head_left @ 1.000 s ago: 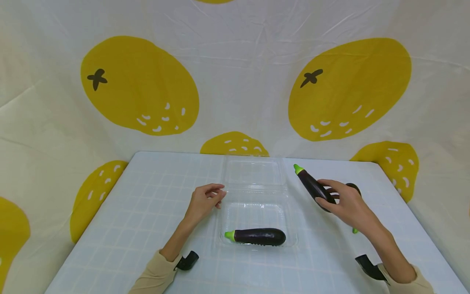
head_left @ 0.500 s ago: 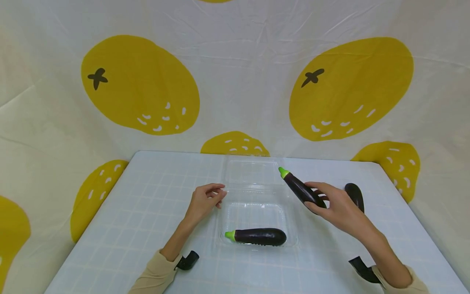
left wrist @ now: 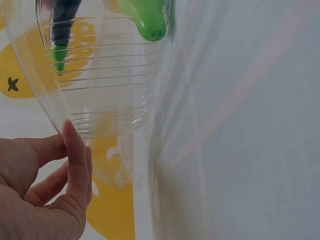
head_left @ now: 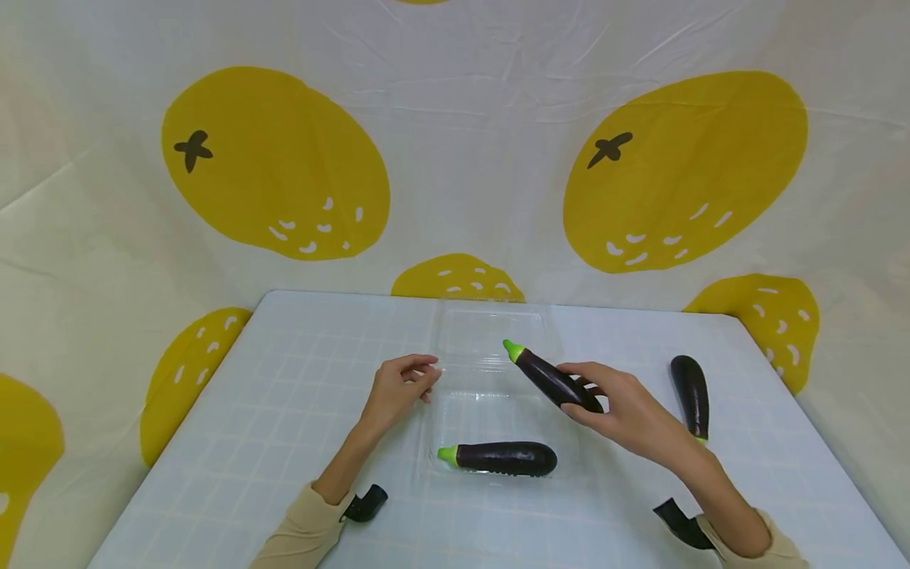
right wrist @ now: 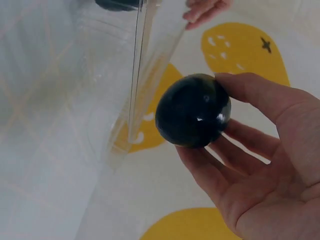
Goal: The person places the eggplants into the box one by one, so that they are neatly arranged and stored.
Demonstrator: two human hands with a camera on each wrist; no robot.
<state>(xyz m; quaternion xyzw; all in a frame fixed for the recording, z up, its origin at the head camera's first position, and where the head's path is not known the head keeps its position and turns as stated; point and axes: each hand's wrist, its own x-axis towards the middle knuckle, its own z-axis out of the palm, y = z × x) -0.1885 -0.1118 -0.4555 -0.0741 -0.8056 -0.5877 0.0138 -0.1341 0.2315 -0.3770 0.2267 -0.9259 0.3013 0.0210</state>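
Observation:
My right hand [head_left: 629,407] grips an eggplant [head_left: 550,381] near its rounded end, thumb on one side and fingers on the other. The eggplant slants, green stem up and to the left, above the right side of an unlidded clear plastic clamshell container [head_left: 490,415]. In the right wrist view its dark round end [right wrist: 192,111] faces the camera. A second eggplant [head_left: 506,458] lies crosswise along the container's near side, stem to the left. At the container's left edge, my left hand [head_left: 401,387] pinches the rim between thumb and finger, as the left wrist view shows.
A third eggplant [head_left: 690,395] lies on the table to the right, its stem end partly behind my right wrist. The container's hinged lid [head_left: 494,332] lies back toward the table's far edge. Behind the white table [head_left: 284,442] hangs a cloth [head_left: 469,158] with yellow fruit prints.
My right hand has carried the eggplant leftward and slightly down, from beside the container to over it. The eggplant on the right has come more into view. My left hand stays in place.

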